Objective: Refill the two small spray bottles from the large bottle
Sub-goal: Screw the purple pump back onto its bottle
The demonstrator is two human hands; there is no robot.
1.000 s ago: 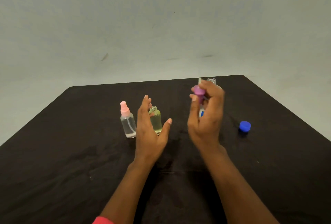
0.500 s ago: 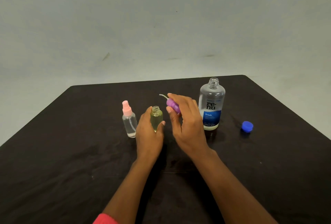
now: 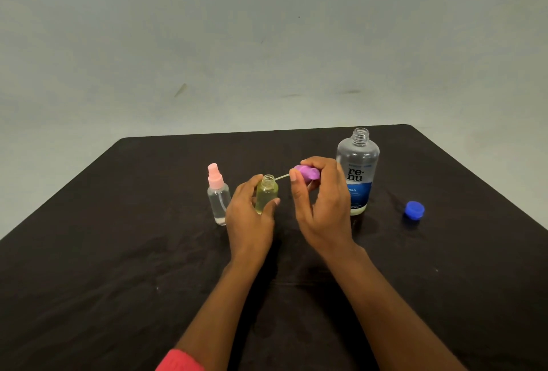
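Note:
My left hand (image 3: 250, 216) grips a small open bottle of yellowish liquid (image 3: 266, 195) standing on the black table (image 3: 118, 267). My right hand (image 3: 321, 204) holds the purple spray top (image 3: 307, 172) tilted sideways, its thin tube pointing left at the bottle's mouth. To the left a small clear spray bottle with a pink top (image 3: 218, 194) stands upright. The large clear bottle (image 3: 358, 170) with a blue label stands uncapped right behind my right hand. Its blue cap (image 3: 414, 210) lies on the table further right.
A pale wall rises beyond the table's far edge. A red sleeve cuff (image 3: 181, 360) shows at the bottom of the view.
My left hand closed round the yellowish bottle. My right hand brought the purple spray top down and left from in front of the large bottle, and its tube now points at the small bottle's mouth.

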